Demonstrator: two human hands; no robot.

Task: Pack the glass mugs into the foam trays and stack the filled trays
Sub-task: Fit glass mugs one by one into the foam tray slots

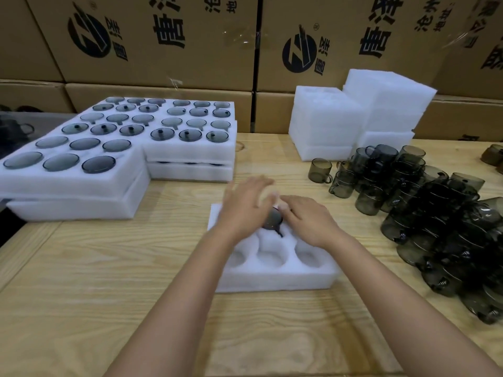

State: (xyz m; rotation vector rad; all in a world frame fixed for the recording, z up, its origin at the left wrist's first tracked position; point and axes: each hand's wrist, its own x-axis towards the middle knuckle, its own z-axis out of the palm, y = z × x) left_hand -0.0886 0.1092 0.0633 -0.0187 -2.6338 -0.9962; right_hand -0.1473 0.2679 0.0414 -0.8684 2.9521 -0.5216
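Observation:
A white foam tray (275,278) lies on the wooden table in front of me, its three near pockets bare. A dark glass mug (273,221) sits in a pocket of the middle row, handle pointing toward me. My left hand (245,205), blurred, hovers over the tray's far left part with fingers spread. My right hand (307,217) rests on the tray beside the mug, its fingers touching the mug's rim. Whether it grips the mug is hidden. A heap of loose smoky glass mugs (435,213) lies to the right.
Stacked filled foam trays (81,186) stand at the left, another filled stack (190,151) behind them. Piles of foam trays without mugs (353,118) stand at the back right. Printed cardboard boxes (163,39) wall off the table's far side.

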